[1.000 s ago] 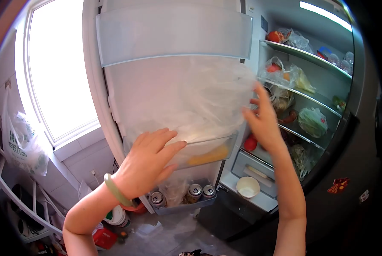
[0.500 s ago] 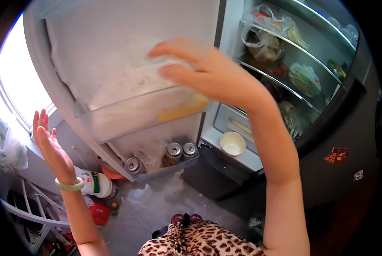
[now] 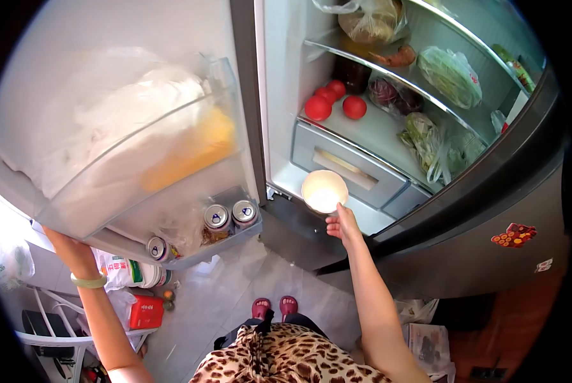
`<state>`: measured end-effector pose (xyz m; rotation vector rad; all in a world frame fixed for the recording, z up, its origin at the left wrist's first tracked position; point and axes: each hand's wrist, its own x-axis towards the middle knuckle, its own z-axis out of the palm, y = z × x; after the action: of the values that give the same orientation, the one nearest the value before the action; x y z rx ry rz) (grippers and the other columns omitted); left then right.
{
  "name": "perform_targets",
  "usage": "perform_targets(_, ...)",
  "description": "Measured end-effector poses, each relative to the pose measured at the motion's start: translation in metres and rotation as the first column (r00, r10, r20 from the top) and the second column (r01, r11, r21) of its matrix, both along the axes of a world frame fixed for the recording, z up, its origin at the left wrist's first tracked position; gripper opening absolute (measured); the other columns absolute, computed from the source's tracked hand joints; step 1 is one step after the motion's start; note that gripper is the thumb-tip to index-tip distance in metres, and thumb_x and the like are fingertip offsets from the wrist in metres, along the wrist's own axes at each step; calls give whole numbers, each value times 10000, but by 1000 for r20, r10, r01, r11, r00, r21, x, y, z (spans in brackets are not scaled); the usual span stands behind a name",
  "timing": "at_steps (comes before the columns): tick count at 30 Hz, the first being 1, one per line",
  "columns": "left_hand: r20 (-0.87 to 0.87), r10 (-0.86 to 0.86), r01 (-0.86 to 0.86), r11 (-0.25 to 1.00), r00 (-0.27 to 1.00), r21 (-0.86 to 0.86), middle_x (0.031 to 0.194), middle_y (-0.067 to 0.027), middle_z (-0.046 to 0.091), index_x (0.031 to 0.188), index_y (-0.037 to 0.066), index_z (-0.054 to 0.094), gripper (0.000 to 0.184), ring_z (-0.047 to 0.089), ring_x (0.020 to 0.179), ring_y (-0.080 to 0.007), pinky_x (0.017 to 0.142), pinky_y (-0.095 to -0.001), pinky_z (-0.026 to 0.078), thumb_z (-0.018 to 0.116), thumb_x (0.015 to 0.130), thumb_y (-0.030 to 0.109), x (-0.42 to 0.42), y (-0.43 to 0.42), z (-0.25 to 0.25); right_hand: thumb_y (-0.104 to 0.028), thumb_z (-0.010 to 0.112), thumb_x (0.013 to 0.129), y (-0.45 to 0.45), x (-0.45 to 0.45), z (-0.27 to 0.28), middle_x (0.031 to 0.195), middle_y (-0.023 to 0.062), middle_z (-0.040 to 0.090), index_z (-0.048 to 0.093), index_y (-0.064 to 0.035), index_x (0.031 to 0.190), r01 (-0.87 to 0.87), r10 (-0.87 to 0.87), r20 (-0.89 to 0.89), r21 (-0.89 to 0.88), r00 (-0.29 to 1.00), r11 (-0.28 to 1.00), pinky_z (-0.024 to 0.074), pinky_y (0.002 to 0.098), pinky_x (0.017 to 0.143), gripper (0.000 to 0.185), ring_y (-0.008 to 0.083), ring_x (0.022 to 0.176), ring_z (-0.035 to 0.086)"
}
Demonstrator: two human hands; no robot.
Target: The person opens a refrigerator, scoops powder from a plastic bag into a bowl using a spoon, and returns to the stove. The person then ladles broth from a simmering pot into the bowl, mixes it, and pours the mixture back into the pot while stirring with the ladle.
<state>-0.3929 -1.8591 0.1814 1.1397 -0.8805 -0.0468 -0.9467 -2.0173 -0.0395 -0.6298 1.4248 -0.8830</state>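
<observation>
Right arm extended; cream bowl (image 3: pixel 325 189), at the fridge's lower ledge (image 3: pixel 364 217), is met at its near rim by right hand (image 3: pixel 341 225), fingers curled; clamping of grip cannot be told. Left hand (image 3: pixel 67 247) partly hidden by door (image 3: pixel 190 32); grip cannot be told.

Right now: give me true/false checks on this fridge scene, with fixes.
1. The right hand has its thumb at the rim of the bowl. True.
2. The red fruit sit in the bowl. False: the red fruit sit on a shelf.
3. Three cans are in the lowest visible door bin. True.
4. The bracelet is on the right wrist. False: the bracelet is on the left one.
5. The left hand shows whole. False: the fridge door hides the left hand's fingertips.
</observation>
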Motion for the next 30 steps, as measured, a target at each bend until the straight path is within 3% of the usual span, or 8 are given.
perform_targets(3, -80, 36, -33, 999, 996, 29, 1305, -55, 491, 1403, 81, 373, 452, 489, 1217, -204, 1015, -353, 435, 446, 1017, 305, -5, 1, 4, -277, 465, 943, -21, 4, -13, 748, 69, 616, 492, -33, 1118, -33, 35, -75, 25, 997, 999, 534, 282, 474, 302, 127, 545, 582)
perform_targets(9, -412, -134, 100, 990, 901, -102, 1267, -73, 525, 1323, 62, 461, 363, 513, 1190, -220, 978, -381, 466, 444, 1009, 244, 30, -8, -5, -144, 425, 802, -8, 13, -21, 697, 81, 619, 517, -5, 1078, 37, -38, -96, -14, 995, 999, 520, 276, 452, 323, 122, 487, 560)
perform_targets(13, 8, -210, 194, 913, 978, 358, 1265, -113, 526, 1272, 29, 496, 323, 515, 1168, -211, 960, -388, 469, 431, 1004, 198, 147, -17, -102, -144, 427, 808, 66, 33, 11, 677, 86, 612, 520, 7, 1068, 214, -217, -41, -78, 975, 974, 491, 267, 417, 315, 115, 458, 547)
perform_targets(18, -295, -322, 394, 891, 899, 227, 1254, -109, 523, 1259, 23, 498, 318, 508, 1156, -207, 974, -382, 440, 430, 1002, 198, 120, -58, -149, -178, 473, 831, 204, 71, -9, 690, 82, 618, 531, -22, 1080, 385, -390, -73, -67, 918, 920, 464, 260, 406, 299, 122, 463, 546)
perform_targets(24, -361, -419, 506, 841, 833, 193, 1241, -104, 519, 1243, 16, 499, 312, 500, 1142, -201, 991, -376, 406, 429, 999, 198, 84, -64, -141, -154, 478, 839, 378, 171, -23, 733, 105, 656, 565, 4, 1072, 636, -638, -32, 132, 769, 760, 508, 272, 447, 295, 140, 524, 599)
perform_targets(26, -308, -463, 533, 821, 831, 205, 1237, -103, 518, 1238, 14, 500, 311, 497, 1137, -200, 997, -373, 394, 429, 998, 198, 65, -54, -130, -141, 474, 829, 428, 209, -29, 742, 106, 657, 554, 4, 1097, 660, -664, -29, 152, 747, 736, 512, 266, 455, 315, 139, 532, 603)
perform_targets(29, 70, -506, 466, 832, 859, 302, 1231, -100, 516, 1230, 10, 501, 308, 493, 1130, -197, 1005, -370, 377, 429, 996, 198, 32, -10, -116, -137, 466, 824, 482, 261, -21, 755, 114, 655, 524, -2, 1137, 723, -731, -21, 171, 682, 670, 509, 261, 453, 346, 141, 532, 600)
perform_targets(30, 56, -544, 503, 807, 837, 308, 1229, -99, 515, 1228, 9, 501, 307, 491, 1128, -196, 1008, -369, 371, 428, 996, 198, 20, 8, -110, -138, 463, 824, 498, 280, -20, 759, 118, 653, 512, -5, 1151, 755, -763, -24, 168, 646, 634, 507, 259, 450, 357, 142, 531, 597)
